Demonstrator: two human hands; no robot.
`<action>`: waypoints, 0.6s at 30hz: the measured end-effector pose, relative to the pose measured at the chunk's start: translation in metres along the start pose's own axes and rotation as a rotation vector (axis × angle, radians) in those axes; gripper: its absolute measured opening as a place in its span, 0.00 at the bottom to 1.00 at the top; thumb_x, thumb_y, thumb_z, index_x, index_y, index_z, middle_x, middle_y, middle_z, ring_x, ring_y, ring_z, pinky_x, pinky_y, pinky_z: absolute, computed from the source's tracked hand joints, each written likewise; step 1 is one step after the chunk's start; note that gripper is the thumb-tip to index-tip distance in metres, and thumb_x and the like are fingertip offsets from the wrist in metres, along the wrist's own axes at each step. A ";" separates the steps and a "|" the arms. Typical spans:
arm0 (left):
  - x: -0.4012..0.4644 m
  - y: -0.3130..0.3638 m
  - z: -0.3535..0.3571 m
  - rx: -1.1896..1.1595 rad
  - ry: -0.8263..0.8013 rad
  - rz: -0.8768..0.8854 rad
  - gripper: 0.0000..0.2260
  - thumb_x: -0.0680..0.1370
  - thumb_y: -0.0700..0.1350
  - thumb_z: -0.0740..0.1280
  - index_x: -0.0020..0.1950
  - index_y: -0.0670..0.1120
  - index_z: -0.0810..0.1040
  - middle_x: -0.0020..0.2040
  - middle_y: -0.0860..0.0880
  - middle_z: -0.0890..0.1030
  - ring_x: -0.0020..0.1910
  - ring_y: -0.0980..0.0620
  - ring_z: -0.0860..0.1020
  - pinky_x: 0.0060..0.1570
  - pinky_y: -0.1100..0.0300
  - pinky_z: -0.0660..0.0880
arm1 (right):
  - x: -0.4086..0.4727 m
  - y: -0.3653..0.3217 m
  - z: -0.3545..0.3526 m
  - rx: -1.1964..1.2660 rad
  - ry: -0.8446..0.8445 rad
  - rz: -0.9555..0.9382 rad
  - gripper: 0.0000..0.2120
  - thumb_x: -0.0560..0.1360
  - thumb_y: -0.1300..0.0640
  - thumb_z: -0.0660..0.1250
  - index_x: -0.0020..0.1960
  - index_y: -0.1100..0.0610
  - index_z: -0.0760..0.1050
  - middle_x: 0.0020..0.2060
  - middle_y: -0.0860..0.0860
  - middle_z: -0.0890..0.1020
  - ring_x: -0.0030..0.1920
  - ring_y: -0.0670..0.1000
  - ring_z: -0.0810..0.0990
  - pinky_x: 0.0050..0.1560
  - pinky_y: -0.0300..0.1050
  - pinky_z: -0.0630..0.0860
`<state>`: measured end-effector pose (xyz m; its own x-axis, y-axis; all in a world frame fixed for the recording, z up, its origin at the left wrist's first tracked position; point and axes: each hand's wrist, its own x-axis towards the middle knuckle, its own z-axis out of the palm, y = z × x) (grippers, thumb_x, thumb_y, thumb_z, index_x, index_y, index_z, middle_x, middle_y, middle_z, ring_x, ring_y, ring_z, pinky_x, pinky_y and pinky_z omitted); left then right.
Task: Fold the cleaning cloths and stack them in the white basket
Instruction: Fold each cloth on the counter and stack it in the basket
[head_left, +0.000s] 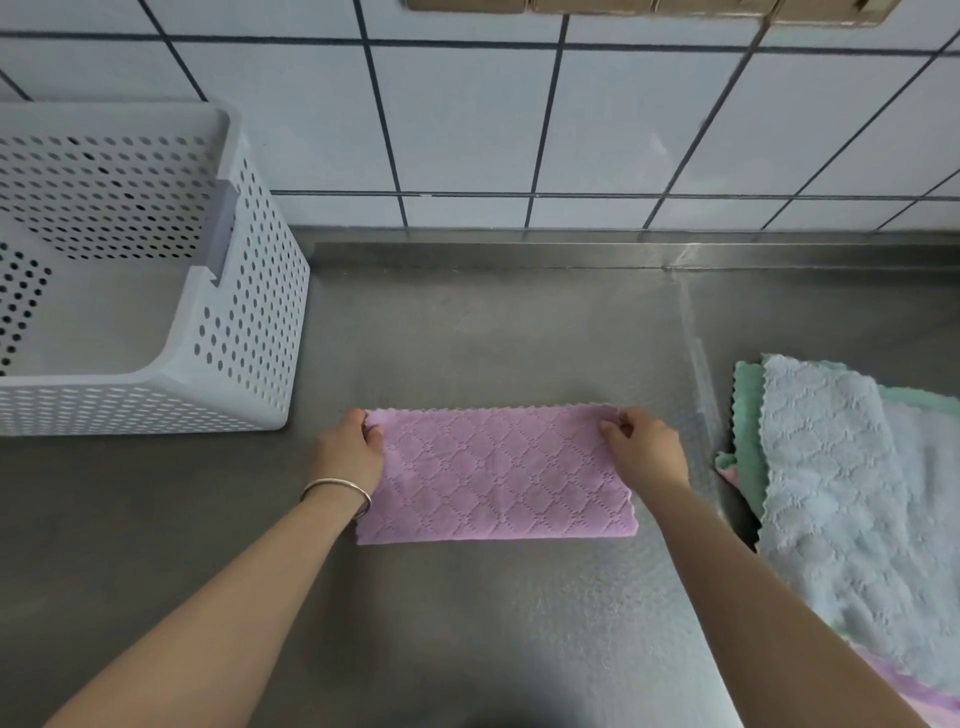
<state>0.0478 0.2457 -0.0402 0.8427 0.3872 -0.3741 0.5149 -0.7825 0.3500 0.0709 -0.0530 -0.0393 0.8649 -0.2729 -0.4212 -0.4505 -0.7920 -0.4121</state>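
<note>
On the steel counter (467, 338), each hand's grip, left (349, 451) and right (647, 451), pinches a far corner of the folded pink cloth (498, 475).

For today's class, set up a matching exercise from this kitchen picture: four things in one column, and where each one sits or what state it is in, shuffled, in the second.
Column 1
1. pink cloth
2. white basket
3. grey cloth
4. bracelet

Column 2
A. on the left wrist
B. on top of the pile at the right
C. folded once, held at its far corners by both hands
D. stands at the left, nothing in it

Pairs: 1-C, 2-D, 3-B, 4-A
</note>
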 end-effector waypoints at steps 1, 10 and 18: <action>0.000 0.000 0.000 0.007 0.003 -0.003 0.13 0.80 0.45 0.57 0.60 0.40 0.73 0.56 0.36 0.79 0.55 0.35 0.75 0.51 0.51 0.71 | 0.000 -0.001 0.000 -0.010 0.008 0.012 0.14 0.77 0.51 0.62 0.57 0.58 0.76 0.51 0.59 0.81 0.54 0.60 0.78 0.48 0.48 0.72; 0.000 0.001 -0.001 0.069 0.085 -0.038 0.15 0.79 0.53 0.58 0.55 0.44 0.75 0.52 0.37 0.80 0.51 0.36 0.77 0.45 0.53 0.71 | -0.005 -0.011 -0.001 0.020 0.057 0.163 0.15 0.75 0.48 0.64 0.55 0.58 0.72 0.52 0.59 0.80 0.54 0.60 0.78 0.48 0.48 0.71; -0.043 0.024 0.038 0.395 0.079 0.774 0.26 0.73 0.60 0.54 0.68 0.50 0.70 0.69 0.48 0.72 0.68 0.43 0.70 0.65 0.45 0.56 | -0.037 0.004 0.013 0.019 0.033 0.246 0.20 0.74 0.47 0.61 0.60 0.59 0.70 0.57 0.56 0.75 0.57 0.58 0.74 0.54 0.51 0.71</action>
<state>0.0184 0.1918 -0.0481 0.9492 -0.3021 -0.0883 -0.2869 -0.9458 0.1519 0.0344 -0.0393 -0.0360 0.7355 -0.4739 -0.4843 -0.6521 -0.6893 -0.3158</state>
